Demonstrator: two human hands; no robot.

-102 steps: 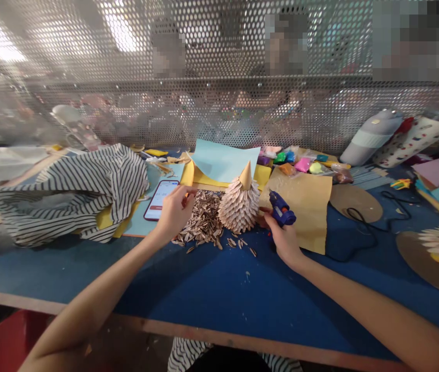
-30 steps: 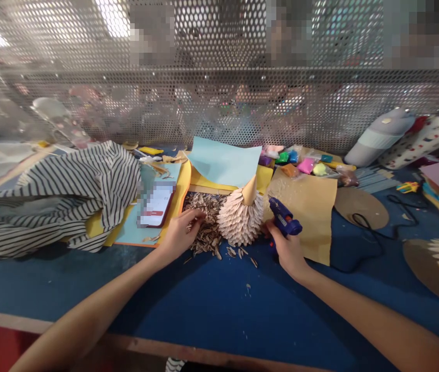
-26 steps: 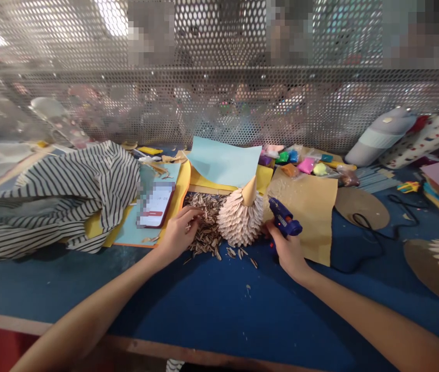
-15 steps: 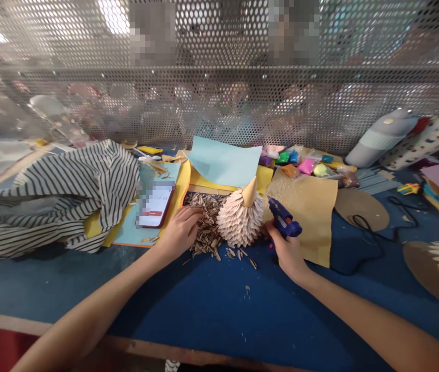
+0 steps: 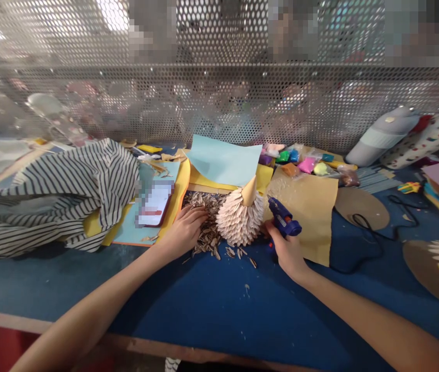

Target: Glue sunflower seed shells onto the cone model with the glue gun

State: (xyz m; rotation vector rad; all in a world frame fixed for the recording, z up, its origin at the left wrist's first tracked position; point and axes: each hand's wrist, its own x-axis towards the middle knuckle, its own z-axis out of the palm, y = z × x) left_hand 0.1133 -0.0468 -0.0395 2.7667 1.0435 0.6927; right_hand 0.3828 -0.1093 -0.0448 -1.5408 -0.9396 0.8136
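No writing can be read: the phone (image 5: 153, 204) screen is blurred, and the glue gun (image 5: 283, 221) shows no legible mark.

L/R: the left hand (image 5: 182, 232) lies palm down on the seed pile (image 5: 207, 222), fingers curled into the seeds. Can't tell if its grip has closed on one. The right hand (image 5: 287, 250) has its grip wrapped round the blue glue gun, nozzle aimed at the seed-covered cone (image 5: 241, 219). The cone stands upright between the two hands, touching the pile, with its bare tan tip showing at the top.

The surface (image 5: 219, 299) is blue w/ a wooden front edge and loose seeds scattered near the cone. A striped cloth (image 5: 67, 196) is heaped at left, light-blue paper (image 5: 223, 163) lies behind the cone, tan paper (image 5: 312, 206) under the gun, and coloured clay packets (image 5: 304, 164) further back. At right is a black cord (image 5: 374, 227) — it crosses a brown disc (image 5: 359, 204).

The room beyond is cut off by a perforated metal screen (image 5: 219, 103) — only blurred shapes and ceiling lights show through it.
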